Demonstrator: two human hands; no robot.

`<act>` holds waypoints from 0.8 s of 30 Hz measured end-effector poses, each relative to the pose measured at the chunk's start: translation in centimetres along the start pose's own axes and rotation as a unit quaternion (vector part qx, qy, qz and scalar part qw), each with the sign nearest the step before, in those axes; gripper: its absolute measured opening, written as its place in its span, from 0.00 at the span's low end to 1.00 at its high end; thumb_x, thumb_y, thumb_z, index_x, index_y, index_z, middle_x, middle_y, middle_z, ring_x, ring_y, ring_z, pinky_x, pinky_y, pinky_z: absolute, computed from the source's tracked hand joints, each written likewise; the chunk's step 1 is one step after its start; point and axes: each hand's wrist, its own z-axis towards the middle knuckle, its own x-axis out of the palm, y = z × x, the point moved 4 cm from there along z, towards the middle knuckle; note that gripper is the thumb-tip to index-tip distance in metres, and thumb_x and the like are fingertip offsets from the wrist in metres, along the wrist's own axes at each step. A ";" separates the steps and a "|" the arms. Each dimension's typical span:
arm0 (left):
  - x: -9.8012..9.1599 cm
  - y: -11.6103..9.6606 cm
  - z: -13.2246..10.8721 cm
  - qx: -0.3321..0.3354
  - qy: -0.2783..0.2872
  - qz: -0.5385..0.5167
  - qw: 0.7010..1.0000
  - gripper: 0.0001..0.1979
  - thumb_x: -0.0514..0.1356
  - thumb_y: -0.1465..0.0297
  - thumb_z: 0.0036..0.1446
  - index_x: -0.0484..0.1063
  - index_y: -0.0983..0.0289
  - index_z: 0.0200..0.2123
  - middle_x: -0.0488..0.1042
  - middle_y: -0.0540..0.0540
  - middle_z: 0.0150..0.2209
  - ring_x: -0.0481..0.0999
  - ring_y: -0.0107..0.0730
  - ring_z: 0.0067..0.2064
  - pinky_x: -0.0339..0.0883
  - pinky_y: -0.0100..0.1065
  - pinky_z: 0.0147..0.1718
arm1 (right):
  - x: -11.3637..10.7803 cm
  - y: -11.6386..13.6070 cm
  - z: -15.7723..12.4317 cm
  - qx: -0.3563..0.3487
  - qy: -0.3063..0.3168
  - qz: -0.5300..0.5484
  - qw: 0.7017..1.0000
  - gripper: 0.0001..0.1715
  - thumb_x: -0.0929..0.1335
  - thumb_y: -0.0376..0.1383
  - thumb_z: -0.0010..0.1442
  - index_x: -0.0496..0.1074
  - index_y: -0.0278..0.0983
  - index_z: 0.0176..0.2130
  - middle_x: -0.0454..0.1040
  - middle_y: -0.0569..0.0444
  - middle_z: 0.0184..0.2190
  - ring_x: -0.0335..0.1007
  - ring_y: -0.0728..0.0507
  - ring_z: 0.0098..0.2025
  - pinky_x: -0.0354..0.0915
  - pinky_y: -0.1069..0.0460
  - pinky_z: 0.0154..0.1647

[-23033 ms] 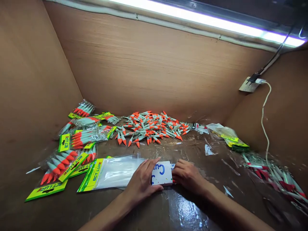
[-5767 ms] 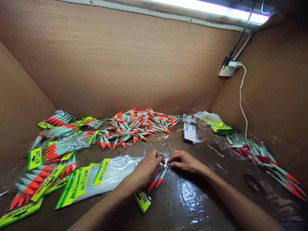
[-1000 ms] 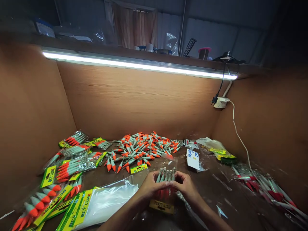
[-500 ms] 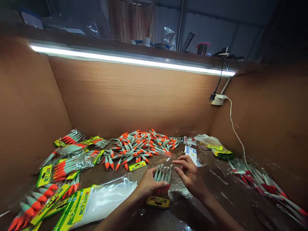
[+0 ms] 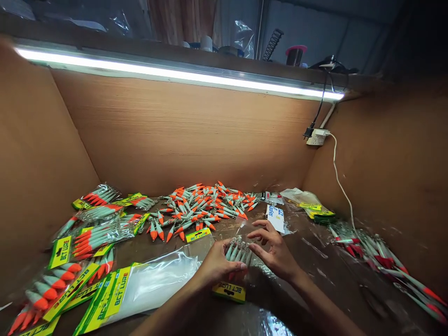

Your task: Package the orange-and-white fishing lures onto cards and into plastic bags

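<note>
My left hand [image 5: 217, 262] is closed around a clear plastic bag of squid jigs [image 5: 238, 254], pale green with orange tips. Their wire hook crowns point away from me, and the bag's yellow header [image 5: 229, 293] with "BCT LURE" print faces my body. My right hand [image 5: 276, 252] is at the far, hook end, its thumb and curled fingers on the bag's clear plastic [image 5: 242, 225] beside the crowns. Exactly how the right fingertips grip the film is hard to see. Behind both hands lies a large heap of loose squid jigs [image 5: 199, 207].
Filled bags [image 5: 101, 238] of jigs are piled at the left. Flat unfilled bags [image 5: 157, 284] lie near my left forearm. A white card [image 5: 276, 218] sits beyond my right hand. More red-and-white jigs [image 5: 385, 261] lie at the right, below a white cable [image 5: 338, 172].
My right hand has moved in to the hook ends and onto the clear plastic there. My left hand keeps its hold on the bag. The view has shifted slightly.
</note>
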 end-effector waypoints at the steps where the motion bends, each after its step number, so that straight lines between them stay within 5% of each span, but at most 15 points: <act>1: 0.1 0.0 0.0 0.005 0.000 0.000 1.000 0.24 0.74 0.65 0.42 0.75 0.67 0.42 0.77 0.51 0.29 0.73 0.31 0.27 0.64 0.28 0.27 | 0.2 -0.1 0.0 0.011 0.000 0.011 1.000 0.07 0.70 0.39 0.62 0.78 0.40 0.39 0.66 0.47 0.53 0.68 0.39 0.52 0.68 0.48 0.47; 6: -0.7 0.6 0.2 -0.019 -0.006 -0.019 1.000 0.24 0.73 0.61 0.45 0.72 0.67 0.42 0.79 0.56 0.35 0.77 0.35 0.33 0.67 0.30 0.32 | 0.5 -1.3 -0.1 0.056 -0.006 0.052 0.997 0.08 0.70 0.38 0.62 0.78 0.39 0.32 0.69 0.48 0.48 0.67 0.39 0.54 0.68 0.50 0.46; 12: -2.2 1.5 0.6 -0.024 -0.037 0.021 0.999 0.19 0.71 0.59 0.47 0.69 0.66 0.30 0.71 0.47 0.24 0.67 0.26 0.24 0.57 0.27 0.24 | 0.1 -1.6 -0.1 0.059 0.005 0.048 0.997 0.06 0.71 0.37 0.61 0.79 0.39 0.34 0.69 0.49 0.51 0.70 0.40 0.51 0.68 0.50 0.42; 20: -1.1 0.9 0.3 0.004 -0.043 0.003 0.999 0.17 0.69 0.59 0.50 0.71 0.67 0.27 0.70 0.48 0.25 0.67 0.26 0.26 0.57 0.27 0.27 | -0.3 -0.8 -0.1 0.042 -0.004 0.027 0.999 0.06 0.71 0.36 0.61 0.78 0.39 0.32 0.70 0.49 0.50 0.67 0.40 0.56 0.65 0.49 0.50; 24: -0.4 1.3 0.3 -0.022 -0.028 -0.040 0.999 0.22 0.73 0.60 0.43 0.71 0.66 0.35 0.76 0.52 0.31 0.74 0.31 0.30 0.62 0.28 0.30 | -0.2 -1.0 -0.1 0.057 0.001 0.041 0.998 0.07 0.71 0.37 0.61 0.79 0.39 0.32 0.70 0.48 0.49 0.67 0.39 0.55 0.67 0.50 0.47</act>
